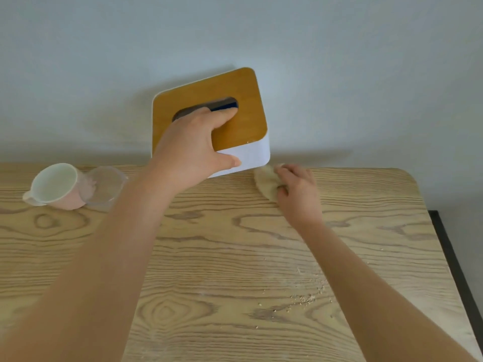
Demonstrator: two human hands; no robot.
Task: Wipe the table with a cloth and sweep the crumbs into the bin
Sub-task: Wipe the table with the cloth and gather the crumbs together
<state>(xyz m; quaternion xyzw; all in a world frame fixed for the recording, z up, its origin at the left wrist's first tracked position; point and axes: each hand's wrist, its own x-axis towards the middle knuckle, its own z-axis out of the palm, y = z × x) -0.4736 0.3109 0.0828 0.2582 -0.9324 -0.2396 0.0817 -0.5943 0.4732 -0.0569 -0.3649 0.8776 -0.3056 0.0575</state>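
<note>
Pale beige cloth (pixel 265 184), bunched under right hand (pixel 298 191); box (pixel 248 126) in left hand (pixel 190 150)

One tabletop (pixel 209 257) was counted. Two hands were seen, one left hand (pixel 188 152) and one right hand (pixel 298 192). One tissue box (pixel 243 87) with a wooden lid, one pale cloth (pixel 266 181), one pink cup (pixel 56 184) and one clear plastic container (pixel 107 186) were counted. The crumbs (pixel 304 299) were found in one loose patch, with a few strays, too many and too small to be numbered.
</note>
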